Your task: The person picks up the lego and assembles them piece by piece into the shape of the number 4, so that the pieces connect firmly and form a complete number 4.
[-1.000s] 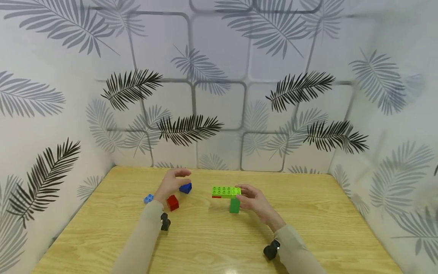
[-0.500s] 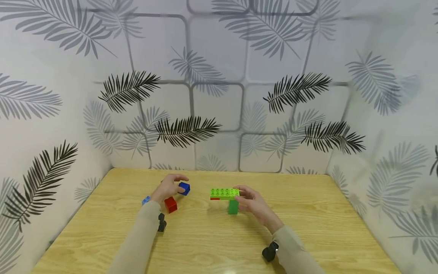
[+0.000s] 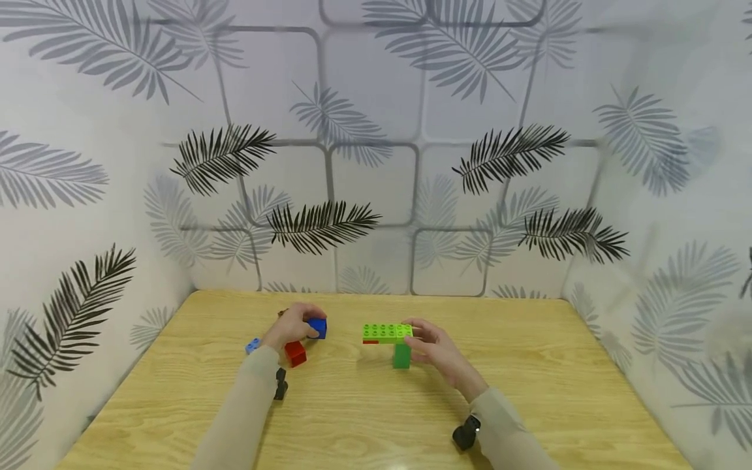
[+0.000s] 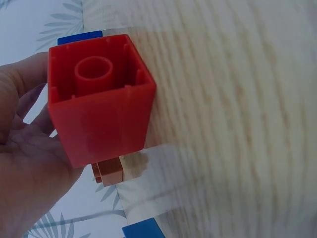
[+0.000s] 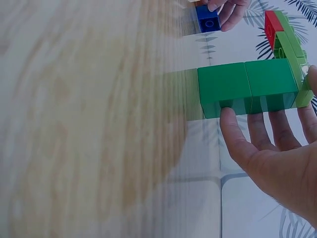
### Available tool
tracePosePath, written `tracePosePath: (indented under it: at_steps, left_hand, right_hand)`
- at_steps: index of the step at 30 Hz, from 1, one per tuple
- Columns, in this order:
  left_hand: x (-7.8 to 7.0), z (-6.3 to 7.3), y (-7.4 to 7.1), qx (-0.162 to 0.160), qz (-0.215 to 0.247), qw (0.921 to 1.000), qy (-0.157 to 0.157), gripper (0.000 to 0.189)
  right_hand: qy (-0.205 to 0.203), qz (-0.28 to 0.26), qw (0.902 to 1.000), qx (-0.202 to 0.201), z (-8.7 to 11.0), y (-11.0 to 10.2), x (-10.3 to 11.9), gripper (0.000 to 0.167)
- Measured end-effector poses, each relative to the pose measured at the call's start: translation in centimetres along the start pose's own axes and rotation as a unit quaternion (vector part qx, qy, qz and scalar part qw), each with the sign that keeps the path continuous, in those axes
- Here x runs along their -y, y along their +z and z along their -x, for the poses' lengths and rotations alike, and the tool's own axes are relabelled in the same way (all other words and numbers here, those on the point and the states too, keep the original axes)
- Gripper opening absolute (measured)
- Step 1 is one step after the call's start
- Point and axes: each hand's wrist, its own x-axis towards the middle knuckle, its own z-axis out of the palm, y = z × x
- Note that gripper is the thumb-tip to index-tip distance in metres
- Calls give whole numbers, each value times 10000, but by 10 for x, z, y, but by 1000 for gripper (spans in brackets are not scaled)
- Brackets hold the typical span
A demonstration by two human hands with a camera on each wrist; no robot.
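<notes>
My left hand (image 3: 292, 324) grips a dark blue toy building brick (image 3: 318, 329) on the left of the table, thumb on the near side and fingers over its far side. In the right wrist view that blue brick (image 5: 208, 19) shows its hollow underside. My right hand (image 3: 439, 349) holds a brick build, its fingers along the side. Two green bricks (image 5: 247, 87) form its upright column. Lime bricks (image 3: 382, 333) lie across the top and stick out leftward, with a red brick (image 5: 271, 29) under the far end.
A loose red brick (image 3: 296, 354) lies on its side just below my left hand, hollow end showing in the left wrist view. A light blue brick (image 3: 252, 345) is further left. An orange-brown brick (image 4: 110, 171) stands behind the left hand. A patterned wall (image 3: 376, 254) borders the table (image 3: 352, 418).
The left hand has come down and its fingers have closed on the dark blue brick, which has turned slightly. My right hand and the brick build stay in place.
</notes>
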Motion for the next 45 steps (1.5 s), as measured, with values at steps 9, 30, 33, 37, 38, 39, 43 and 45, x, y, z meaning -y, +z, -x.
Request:
tracePosePath:
  at_steps: [9,30,33,37,38,39,43,45]
  left_hand:
    - [-3,1,1,-110,220,9997,-97,38]
    - [-13,3,1,-970,1427,9850,41,39]
    - [-18,5,2,-1035,1503,9831,148,41]
    - [-25,7,4,-1004,1642,9808,316,41]
    - [-27,8,4,-972,1685,9802,376,40]
    - [-29,8,6,-955,1713,9796,442,40]
    - [-37,7,12,-922,1790,9768,732,42]
    - [-41,7,16,-942,1838,9748,842,45]
  right_hand:
    - [0,-20,10000,-67,1,1,0,51]
    - [-9,-38,10000,57,2,2,0,54]
    - [-39,-5,10000,78,1,1,0,52]
    - [-28,6,10000,42,1,1,0,53]
    - [-26,14,10000,30,1,1,0,53]
    - [-16,14,10000,11,1,2,0,53]
    - [-15,23,10000,-25,1,2,1,53]
    - [-20,13,10000,-19,2,3,1,54]
